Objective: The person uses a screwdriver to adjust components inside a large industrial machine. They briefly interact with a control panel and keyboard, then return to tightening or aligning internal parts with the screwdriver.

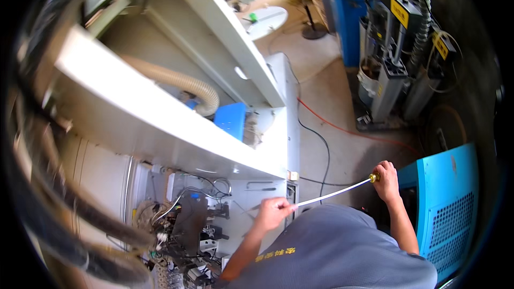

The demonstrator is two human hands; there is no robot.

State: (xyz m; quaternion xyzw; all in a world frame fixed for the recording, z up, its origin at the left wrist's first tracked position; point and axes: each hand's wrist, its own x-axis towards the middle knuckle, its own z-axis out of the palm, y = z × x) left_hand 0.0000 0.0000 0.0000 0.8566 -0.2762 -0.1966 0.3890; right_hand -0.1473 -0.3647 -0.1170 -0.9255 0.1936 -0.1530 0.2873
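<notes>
A thin white rod or tube (334,190) stretches between my two hands, in front of my grey shirt. My left hand (273,213) is closed, pinching its left end between thumb and fingers. At the other end sits a round brass-coloured fitting (374,177). My right hand (386,181) has its fingers wrapped round this fitting and hides part of it. The right end stands a little higher in the picture than the left.
To the left stands a large white machine frame (176,123) with an opened bay of wires and mechanisms (187,230). A turquoise vented cabinet (447,203) is close on my right. A red hose (348,132) and black cable (326,155) cross the floor. Beyond stands a fan (313,29).
</notes>
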